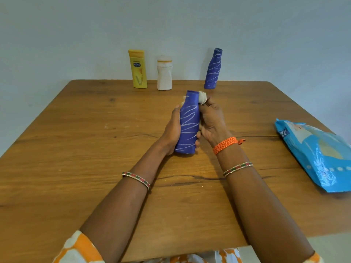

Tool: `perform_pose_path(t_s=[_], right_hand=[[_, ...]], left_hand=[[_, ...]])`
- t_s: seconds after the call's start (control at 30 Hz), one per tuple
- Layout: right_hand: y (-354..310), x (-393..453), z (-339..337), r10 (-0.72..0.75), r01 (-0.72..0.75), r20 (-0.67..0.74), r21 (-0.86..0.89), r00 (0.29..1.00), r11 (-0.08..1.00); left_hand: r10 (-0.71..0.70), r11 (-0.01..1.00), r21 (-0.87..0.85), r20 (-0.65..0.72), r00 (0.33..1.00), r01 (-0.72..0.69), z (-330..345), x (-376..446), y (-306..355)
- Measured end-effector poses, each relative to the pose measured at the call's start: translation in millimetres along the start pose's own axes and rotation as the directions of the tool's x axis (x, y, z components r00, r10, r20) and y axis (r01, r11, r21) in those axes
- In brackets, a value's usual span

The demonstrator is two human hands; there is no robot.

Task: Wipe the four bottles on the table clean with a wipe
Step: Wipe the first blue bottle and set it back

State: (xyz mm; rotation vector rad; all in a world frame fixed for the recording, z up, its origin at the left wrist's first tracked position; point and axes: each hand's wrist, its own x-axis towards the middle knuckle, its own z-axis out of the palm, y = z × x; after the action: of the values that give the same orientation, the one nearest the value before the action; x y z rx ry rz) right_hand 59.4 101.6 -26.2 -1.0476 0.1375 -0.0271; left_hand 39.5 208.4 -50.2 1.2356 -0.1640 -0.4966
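A blue bottle [189, 123] marked with white scribbled lines is held over the middle of the wooden surface [79, 149]. It is gripped from its left side by the left hand [171, 130], whose fingers are curled round behind the body; only the thumb side and the palm can be seen, and a few fingertips show past the bottle's lower right edge. The right hand [211, 124] is set against the bottle's right side, its fingers bent and pressed together, and a crumpled white wipe [202, 97] is pinched in them against the bottle's neck. A further scrap of white shows at the left of the neck; whether it belongs to the same wipe cannot be told.

The bottle's long axis runs from its base, nearest the person, up and away to its neck, with a slight lean to the left. Whether the base touches the surface cannot be told.

Beyond the held bottle, at the far edge of the surface, three bottles stand upright: a yellow bottle [137, 69] far to the left, a white bottle [164, 74] just beside it, and a second blue bottle [213, 70] to the right, also scribbled with white. To the right of the held bottle, well apart, a blue pack of wipes [319, 154] lies flat, cut off by the frame's edge.
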Motion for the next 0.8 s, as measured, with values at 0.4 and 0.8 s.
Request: perform_pose_path(t_s=[0.4,0.8], right_hand=[[-2.4,-16.5,14.1,-0.604,0.533,0.064,-0.549,0.795,0.644],[-5.3,-22.6,20.2,-0.682,0.588,0.491,-0.802,0.541,-0.111]], left_hand=[[0.175,0.983,0.117,-0.393,0.903,-0.139,13.7,2.1,5.2],[0.814,0.040,0.982,-0.139,0.564,0.184,-9.9,-3.8,15.0]])
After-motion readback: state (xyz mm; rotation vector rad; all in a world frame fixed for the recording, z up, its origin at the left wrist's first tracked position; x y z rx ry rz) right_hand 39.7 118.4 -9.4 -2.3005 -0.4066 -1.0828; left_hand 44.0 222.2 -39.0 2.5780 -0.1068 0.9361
